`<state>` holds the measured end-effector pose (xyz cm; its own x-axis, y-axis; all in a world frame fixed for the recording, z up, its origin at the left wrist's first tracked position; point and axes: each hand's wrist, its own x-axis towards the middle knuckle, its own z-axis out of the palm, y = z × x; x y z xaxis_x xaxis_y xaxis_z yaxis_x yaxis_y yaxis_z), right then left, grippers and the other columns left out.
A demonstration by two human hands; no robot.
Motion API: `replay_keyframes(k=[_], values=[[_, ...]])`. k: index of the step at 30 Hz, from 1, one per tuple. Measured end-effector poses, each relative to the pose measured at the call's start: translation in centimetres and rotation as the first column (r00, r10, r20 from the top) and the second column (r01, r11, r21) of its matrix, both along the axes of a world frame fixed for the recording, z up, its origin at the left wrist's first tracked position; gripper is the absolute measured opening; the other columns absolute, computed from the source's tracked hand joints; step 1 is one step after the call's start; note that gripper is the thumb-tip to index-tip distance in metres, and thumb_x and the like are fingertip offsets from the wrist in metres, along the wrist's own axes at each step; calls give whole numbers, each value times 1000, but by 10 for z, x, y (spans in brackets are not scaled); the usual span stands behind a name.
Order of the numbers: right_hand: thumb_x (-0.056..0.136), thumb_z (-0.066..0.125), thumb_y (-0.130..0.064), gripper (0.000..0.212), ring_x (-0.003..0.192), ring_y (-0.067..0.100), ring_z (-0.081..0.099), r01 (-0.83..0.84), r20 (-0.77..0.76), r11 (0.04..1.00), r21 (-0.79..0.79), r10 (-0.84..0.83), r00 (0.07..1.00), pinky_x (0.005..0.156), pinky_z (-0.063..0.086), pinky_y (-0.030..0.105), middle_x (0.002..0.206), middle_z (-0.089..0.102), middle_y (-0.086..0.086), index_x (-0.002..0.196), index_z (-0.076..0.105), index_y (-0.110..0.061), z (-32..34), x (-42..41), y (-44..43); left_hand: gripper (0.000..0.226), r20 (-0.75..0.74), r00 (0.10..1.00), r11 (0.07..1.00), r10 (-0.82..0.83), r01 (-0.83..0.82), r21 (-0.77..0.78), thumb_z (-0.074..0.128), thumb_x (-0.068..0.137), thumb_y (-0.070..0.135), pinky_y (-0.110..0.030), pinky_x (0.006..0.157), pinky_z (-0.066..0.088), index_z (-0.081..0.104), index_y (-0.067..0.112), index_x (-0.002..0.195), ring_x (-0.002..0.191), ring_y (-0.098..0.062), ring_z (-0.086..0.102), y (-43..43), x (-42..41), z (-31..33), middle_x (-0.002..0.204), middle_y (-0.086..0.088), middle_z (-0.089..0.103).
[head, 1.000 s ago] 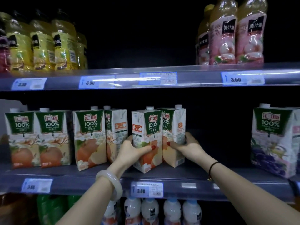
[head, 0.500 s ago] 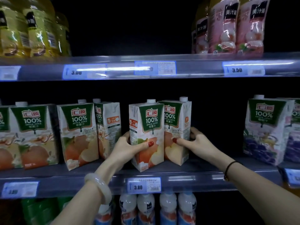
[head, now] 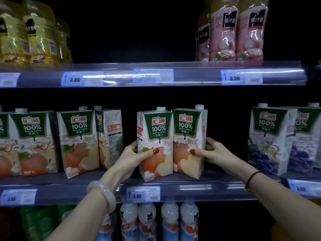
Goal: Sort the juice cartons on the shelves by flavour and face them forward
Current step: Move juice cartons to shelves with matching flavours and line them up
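Two apple juice cartons stand side by side in the middle of the middle shelf (head: 191,188). My left hand (head: 133,157) grips the left carton (head: 155,136), thumb across its front. My right hand (head: 210,152) grips the right carton (head: 188,134), thumb on its front, fingers behind its right side. Both fronts face nearly forward. Further left stand another front-facing apple carton (head: 78,140), one turned sideways (head: 111,136) and more apple cartons (head: 33,141). Grape cartons (head: 269,138) stand at the right.
Yellow bottles (head: 34,37) and pink lychee bottles (head: 241,30) fill the upper shelf. White-capped bottles (head: 147,221) stand below. Gaps lie between the held pair and the sideways carton, and between the pair and the grape cartons. Price tags line the shelf edges.
Both held cartons have turned so their green fronts face more forward and stand closer together. The view has shifted to the right and nearer the shelf.
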<state>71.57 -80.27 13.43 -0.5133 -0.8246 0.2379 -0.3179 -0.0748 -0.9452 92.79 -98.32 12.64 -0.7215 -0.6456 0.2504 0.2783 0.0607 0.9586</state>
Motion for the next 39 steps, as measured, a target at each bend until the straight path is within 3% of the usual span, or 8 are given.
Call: replay_keyframes(k=[8, 15, 21, 25, 31, 34, 36, 39], values=[[54, 84, -22, 78, 102, 14, 68, -53, 226, 998, -33, 59, 972, 86, 49, 32, 110, 72, -4, 126, 52, -26, 1, -42, 44, 56, -57, 991, 990, -121, 125, 63, 75, 60, 8, -24, 66, 57, 57, 9, 113, 89, -18, 72, 30, -44, -5, 98, -8, 75], [62, 71, -19, 65, 102, 20, 64, -50, 318, 996, -71, 71, 946, 79, 46, 31, 112, 71, 2, 125, 56, -23, 5, -49, 50, 66, -48, 988, 986, -148, 151, 66, 79, 57, 13, -24, 67, 57, 55, 9, 118, 94, -20, 71, 30, -58, -9, 104, -9, 74], [80, 60, -2, 46, 94, 20, 65, -56, 381, 990, -126, 101, 919, 80, 46, 33, 102, 73, 2, 122, 57, -21, 6, -48, 44, 63, -31, 990, 988, -138, 140, 62, 79, 57, 14, -26, 69, 57, 57, 12, 116, 93, -19, 71, 23, -58, -8, 102, -6, 74], [72, 61, 1, 53, 92, 22, 65, -82, 440, 984, -156, 143, 887, 75, 48, 34, 101, 73, 5, 120, 57, -20, 5, -41, 36, 70, -27, 986, 982, -163, 165, 92, 86, 51, 18, -28, 69, 58, 59, 12, 116, 90, -19, 72, 14, -51, -6, 100, -6, 75], [62, 55, 10, 71, 111, 35, 58, -86, 561, 967, -239, 210, 801, 106, 38, 46, 126, 60, 22, 130, 51, -12, 1, -29, 24, 56, 42, 979, 976, -202, 197, 91, 79, 60, 13, -36, 85, 50, 61, 19, 113, 93, -19, 71, 2, -35, -2, 103, -5, 74], [69, 49, 12, 64, 105, 35, 58, -87, 587, 966, -244, 219, 780, 108, 36, 47, 127, 59, 23, 130, 51, -8, -1, -21, 15, 73, 56, 979, 978, -198, 193, 84, 87, 54, 19, -36, 84, 51, 58, 14, 120, 98, -23, 70, -3, -23, -1, 109, -9, 72], [67, 50, 9, 57, 100, 33, 59, -110, 583, 962, -250, 241, 776, 103, 41, 44, 119, 63, 23, 123, 55, -3, -2, -10, 8, 95, 45, 976, 973, -213, 208, 98, 96, 37, 28, -36, 83, 53, 57, 9, 121, 101, -26, 68, -6, -15, -2, 114, -13, 70], [62, 53, 3, 45, 74, 21, 66, -136, 565, 953, -271, 272, 779, 80, 49, 34, 95, 71, 15, 106, 62, -1, -3, 0, 2, 97, 8, 975, 966, -224, 221, 134, 98, 28, 30, -32, 74, 58, 59, 6, 114, 93, -24, 70, -7, -8, -7, 107, -15, 72]])
